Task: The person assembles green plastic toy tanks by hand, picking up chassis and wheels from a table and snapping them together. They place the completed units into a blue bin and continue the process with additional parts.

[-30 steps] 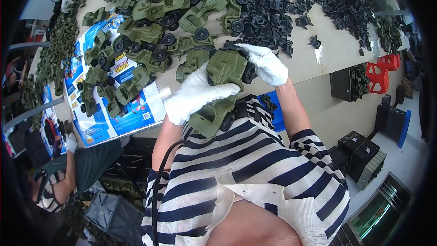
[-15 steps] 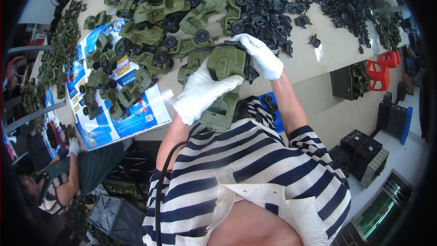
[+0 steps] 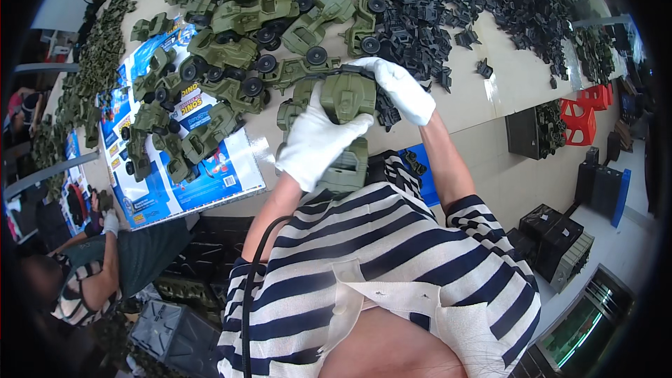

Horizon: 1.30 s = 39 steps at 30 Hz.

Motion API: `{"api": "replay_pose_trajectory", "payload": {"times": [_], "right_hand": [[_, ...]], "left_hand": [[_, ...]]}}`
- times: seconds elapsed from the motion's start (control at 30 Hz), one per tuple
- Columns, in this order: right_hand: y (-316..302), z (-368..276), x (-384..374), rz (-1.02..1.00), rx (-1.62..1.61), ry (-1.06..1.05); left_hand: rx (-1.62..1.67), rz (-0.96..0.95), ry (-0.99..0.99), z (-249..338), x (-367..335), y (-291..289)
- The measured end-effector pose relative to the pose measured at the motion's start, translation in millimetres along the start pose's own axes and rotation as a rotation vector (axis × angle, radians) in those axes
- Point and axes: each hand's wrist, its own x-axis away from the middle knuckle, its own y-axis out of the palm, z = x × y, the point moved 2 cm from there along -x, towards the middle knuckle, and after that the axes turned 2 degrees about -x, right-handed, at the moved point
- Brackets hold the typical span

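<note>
A green plastic toy jeep (image 3: 348,95) is held in front of my chest, above the table's near edge. My left hand (image 3: 318,145), in a white glove, wraps round its left side, thumb across the body. Its rear part (image 3: 346,168) shows below the thumb, close to my shirt. At the far end of the jeep a dark strip (image 3: 350,68) runs along the edge. My white-gloved right hand (image 3: 401,91) is closed over that end, its curled fingertips on the strip. Another green toy body (image 3: 302,91) lies just left of the held jeep.
Green toy jeeps with black wheels (image 3: 255,14) are heaped beyond my hands, some on a printed blue sheet (image 3: 210,185). Small black plastic parts (image 3: 420,35) form a large pile at the far right. Red stools (image 3: 579,122) stand right; another person (image 3: 98,273) works at left.
Both hands stay on the jeep at nearly the same spot. My left hand and the jeep's rear have shifted slightly, and the whole view has moved a little.
</note>
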Motion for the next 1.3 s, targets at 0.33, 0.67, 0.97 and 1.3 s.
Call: {"api": "replay_pose_trajectory", "payload": {"times": [0.33, 0.67, 0.97, 1.3], "right_hand": [[47.1, 9.8, 0.7, 0.285, -0.010, -0.226], [68.6, 12.3, 19.2, 0.391, 0.334, -0.424], [67.0, 43.2, -8.8, 0.613, 0.191, -0.324], [64.9, 36.3, -19.9, 0.549, 0.320, -0.168]], "left_hand": [[0.264, 0.096, 0.562, -12.6, -10.9, -13.6], [-0.043, 0.362, 0.711, -23.6, -14.8, -12.9], [-0.297, 0.546, 0.763, -10.6, -47.4, -38.2], [-0.966, 0.377, 0.340, 40.3, -210.0, -48.1]]}}
